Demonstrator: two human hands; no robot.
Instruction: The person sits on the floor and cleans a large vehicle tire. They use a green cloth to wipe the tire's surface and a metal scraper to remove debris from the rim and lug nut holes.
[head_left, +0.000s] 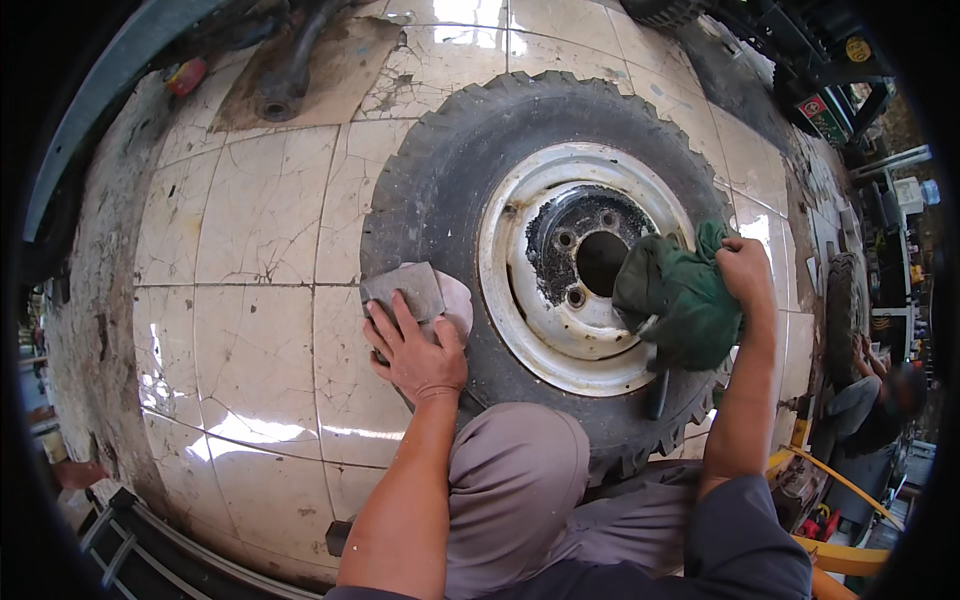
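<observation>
A large black tyre (430,170) lies flat on the floor in front of my knees, mounted on a worn white steel rim (510,315). Black patches surround the rim's centre hole and bolt holes. My left hand (420,355) lies with fingers spread on a grey sheet that looks like sandpaper (415,288), at the tyre's left edge. A pale pinkish piece (457,300) shows beneath that sheet. Above the rim's right side, my right hand (747,272) grips a bunched green cloth (690,300), which hides part of the rim and sidewall.
Cracked beige tiles (255,230) surround the tyre. Brown cardboard (340,70) with a dark metal part (285,80) lies at the far left. A metal frame (180,550) stands near left, a yellow bar (840,555) near right. Another person (870,400) sits at the right beside a tyre (842,310).
</observation>
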